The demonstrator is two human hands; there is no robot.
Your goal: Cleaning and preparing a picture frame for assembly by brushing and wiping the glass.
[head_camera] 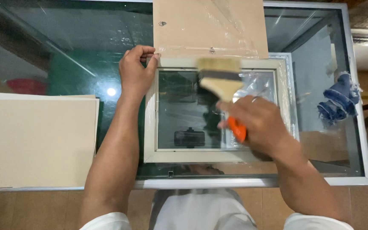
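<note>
1. Head view, the hands: my left hand (136, 72) pinches the top left corner of the picture frame (150, 123), thumb on the front edge and fingers curled over the back; my right hand (258, 123) is wrapped tight round the orange handle of a paintbrush (220, 79), whose pale bristles sit blurred over the frame's top rail.

2. Head view, the frame: it lies flat on the glass table (358, 127), near the front edge, between my forearms; its pane (179, 110) looks thin and breakable, while the cream moulding seems stiff and light; I judge the corners and outer rails the safe places to hold, never the pane; the brush is light, with soft bristles.

3. Head view, wrappings and boards: clear plastic wrap (258, 83) clings crumpled to the frame's right side, slippery by the look of it; a tan backing board (209, 27), rectangular, lies just above the frame, with small metal clips; a stack of beige boards (35, 140) rests at the left; a blue rag (337, 100) lies at the right; I see no labels or signs.
</note>
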